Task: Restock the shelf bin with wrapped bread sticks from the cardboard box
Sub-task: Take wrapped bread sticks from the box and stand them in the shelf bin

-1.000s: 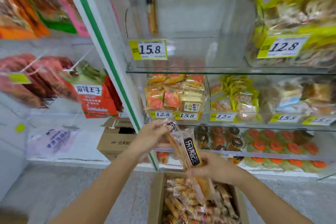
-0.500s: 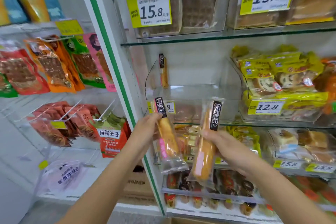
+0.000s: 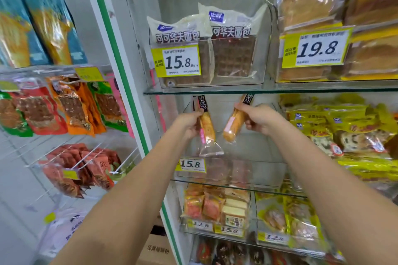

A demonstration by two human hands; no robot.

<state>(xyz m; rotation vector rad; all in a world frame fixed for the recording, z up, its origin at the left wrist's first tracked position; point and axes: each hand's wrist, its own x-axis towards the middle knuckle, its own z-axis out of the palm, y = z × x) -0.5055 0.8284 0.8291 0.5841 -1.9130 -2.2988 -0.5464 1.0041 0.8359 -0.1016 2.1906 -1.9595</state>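
Observation:
My left hand (image 3: 189, 122) grips one wrapped bread stick (image 3: 207, 127), golden in clear plastic with a black label end at the top. My right hand (image 3: 259, 119) grips a second wrapped bread stick (image 3: 233, 123), tilted with its black end up to the right. Both sticks hang over the clear plastic shelf bin (image 3: 254, 173) with the 15.8 price tag (image 3: 190, 164). The bin looks nearly bare inside. The cardboard box of sticks is out of view below.
A glass shelf (image 3: 269, 89) runs just above my hands, carrying waffle bread bags (image 3: 232, 49). Yellow cake packs (image 3: 344, 127) fill the bin to the right. A green-edged white post (image 3: 120, 84) stands left. Another brown carton (image 3: 155, 247) sits on the floor.
Both hands rose from the cardboard box to the shelf, each carrying a bread stick, and now reach over the bin. The view tilted upward; the box dropped out of sight.

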